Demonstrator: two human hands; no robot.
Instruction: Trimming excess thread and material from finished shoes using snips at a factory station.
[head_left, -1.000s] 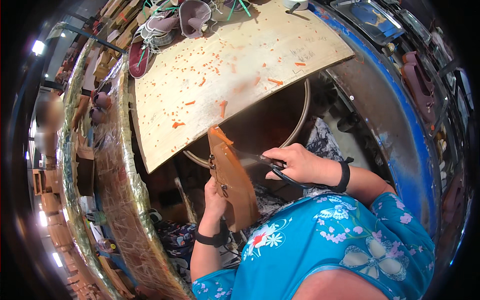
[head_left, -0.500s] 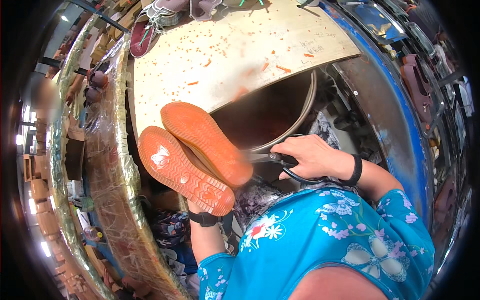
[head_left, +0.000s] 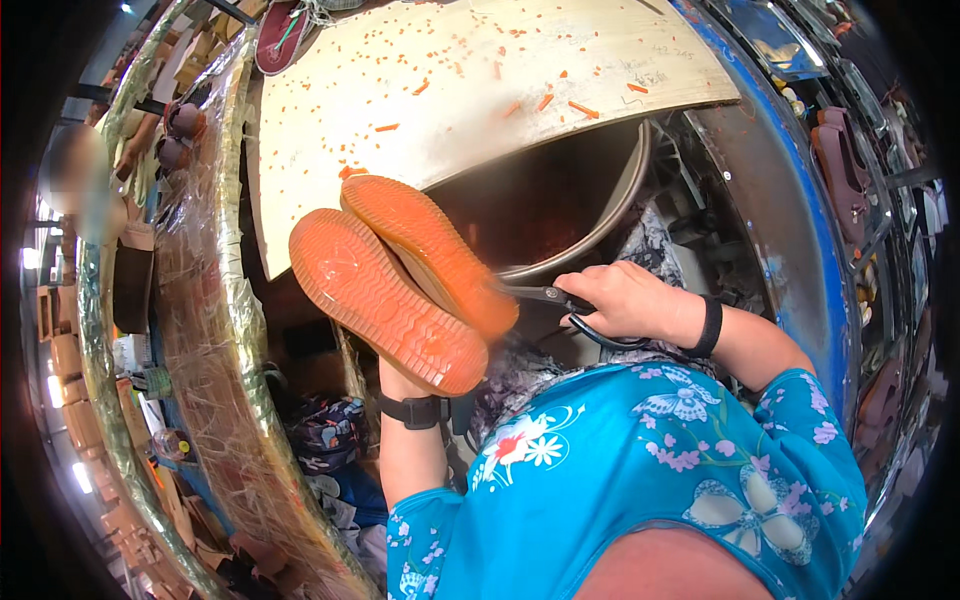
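Head view shows my left hand [head_left: 400,378] gripping a pair of orange-soled shoes [head_left: 400,275] from below, above the worktop [head_left: 330,130] edge, while my right hand [head_left: 625,300] fingers close on scissors [head_left: 560,298] touching a sole, so I judge a slip could gouge rubber.

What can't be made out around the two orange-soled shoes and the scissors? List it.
- Left hand: head view, its fingers are hidden behind the orange-soled shoes.
- Scissors: blade tips are lost at the sole edge, handles are covered by the right hand.
- Shoe uppers: turned away, only the soles show.
- Metal basin: its contents are in shadow.
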